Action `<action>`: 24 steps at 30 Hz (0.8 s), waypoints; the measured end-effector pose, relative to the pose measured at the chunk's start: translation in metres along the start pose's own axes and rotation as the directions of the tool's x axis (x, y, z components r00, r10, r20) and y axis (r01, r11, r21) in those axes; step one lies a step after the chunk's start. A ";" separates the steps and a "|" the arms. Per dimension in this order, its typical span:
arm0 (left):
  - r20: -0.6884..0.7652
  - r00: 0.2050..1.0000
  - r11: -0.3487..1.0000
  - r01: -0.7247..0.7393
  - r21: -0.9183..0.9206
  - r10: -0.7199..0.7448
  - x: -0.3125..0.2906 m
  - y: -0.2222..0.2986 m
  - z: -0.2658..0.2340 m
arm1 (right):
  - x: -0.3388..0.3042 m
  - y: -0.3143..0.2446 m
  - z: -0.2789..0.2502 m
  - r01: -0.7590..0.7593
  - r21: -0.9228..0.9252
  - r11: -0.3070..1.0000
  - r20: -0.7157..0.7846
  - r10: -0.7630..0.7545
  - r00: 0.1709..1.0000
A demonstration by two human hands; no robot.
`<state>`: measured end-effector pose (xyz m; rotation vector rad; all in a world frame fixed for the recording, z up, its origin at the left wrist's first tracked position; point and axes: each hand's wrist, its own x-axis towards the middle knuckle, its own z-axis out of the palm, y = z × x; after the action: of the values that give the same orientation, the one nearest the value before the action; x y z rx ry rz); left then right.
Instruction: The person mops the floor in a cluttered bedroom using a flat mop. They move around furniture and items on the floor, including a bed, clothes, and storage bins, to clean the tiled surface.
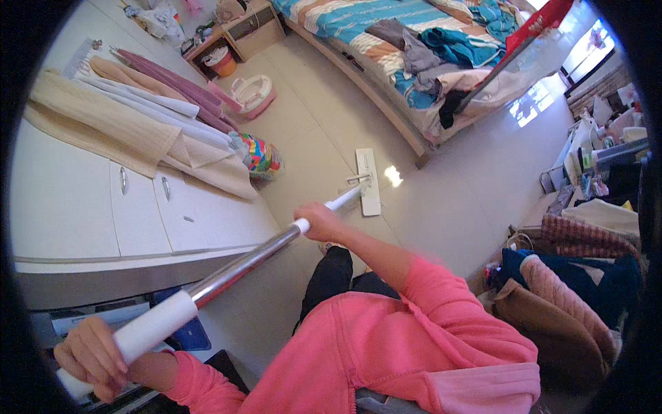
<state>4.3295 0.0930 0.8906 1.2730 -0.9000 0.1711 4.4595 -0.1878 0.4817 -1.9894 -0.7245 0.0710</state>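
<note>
A flat mop with a white and silver pole (248,265) slants across the view from lower left to centre. My left hand (92,357) is wrapped round the thick white grip at the pole's upper end. Farther down, my right hand (321,222) closes round the white lower section, just past the shiny metal part. The mop's white rectangular head (368,183) lies flat on the pale tiled floor (324,131), close to the corner leg of the bed. Both pink sleeves reach in from the lower edge.
A bed (386,103) with rumpled clothes stands at the far right. On the left are white cabinets (141,214) with hung towels, a colourful bag (258,157) and a pink-white potty-like seat (252,95). Piled clothes (552,317) fill the right side.
</note>
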 end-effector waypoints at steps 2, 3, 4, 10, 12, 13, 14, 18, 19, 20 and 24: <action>0.002 1.000 1.000 -0.018 -0.025 0.018 0.004 -0.008 -0.008 | 0.005 0.004 -0.008 0.005 -0.026 1.000 0.012 -0.005 1.000; -0.025 0.999 0.999 -0.031 -0.034 0.030 0.005 -0.017 -0.015 | 0.009 0.009 -0.015 -0.021 -0.041 0.999 -0.006 0.021 1.000; -0.052 0.998 0.998 -0.043 -0.040 0.041 0.008 -0.027 -0.022 | 0.014 0.013 -0.022 -0.046 -0.052 0.998 -0.025 0.045 0.999; 0.436 0.900 0.965 0.088 -0.247 0.029 0.070 -0.156 -0.094 | 0.060 0.083 -0.042 -0.130 -0.146 0.981 -0.388 0.064 0.919; 0.331 0.940 0.918 0.056 -0.393 0.085 0.094 -0.212 -0.113 | 0.076 0.105 -0.041 -0.202 -0.169 0.965 -0.507 0.090 0.857; 0.311 0.948 0.911 0.065 -0.407 0.071 0.105 -0.223 -0.126 | 0.091 0.113 -0.040 -0.222 -0.171 0.960 -0.538 0.098 0.837; 0.210 0.977 0.914 0.044 -0.403 0.046 0.111 -0.230 -0.138 | 0.107 0.121 -0.038 -0.242 -0.172 0.955 -0.567 0.105 0.817; -0.033 0.999 0.932 -0.005 -0.361 -0.008 0.125 -0.247 -0.181 | 0.170 0.141 -0.024 -0.239 -0.152 0.959 -0.560 0.116 0.821; -0.024 1.000 0.934 -0.007 -0.357 -0.002 0.128 -0.247 -0.192 | 0.186 0.144 -0.020 -0.225 -0.161 0.961 -0.544 0.104 0.833; -0.014 1.000 0.937 -0.014 -0.350 0.009 0.133 -0.246 -0.201 | 0.207 0.148 -0.017 -0.206 -0.171 0.963 -0.528 0.087 0.845; -0.177 0.983 0.987 -0.067 -0.146 0.041 0.141 -0.235 -0.223 | 0.295 0.156 -0.006 -0.087 -0.110 0.990 -0.473 0.025 0.881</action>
<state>4.6660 0.1602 0.8046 1.0754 -0.7825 0.2482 4.7754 -0.0939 0.4293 -2.0367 -0.3595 -0.4247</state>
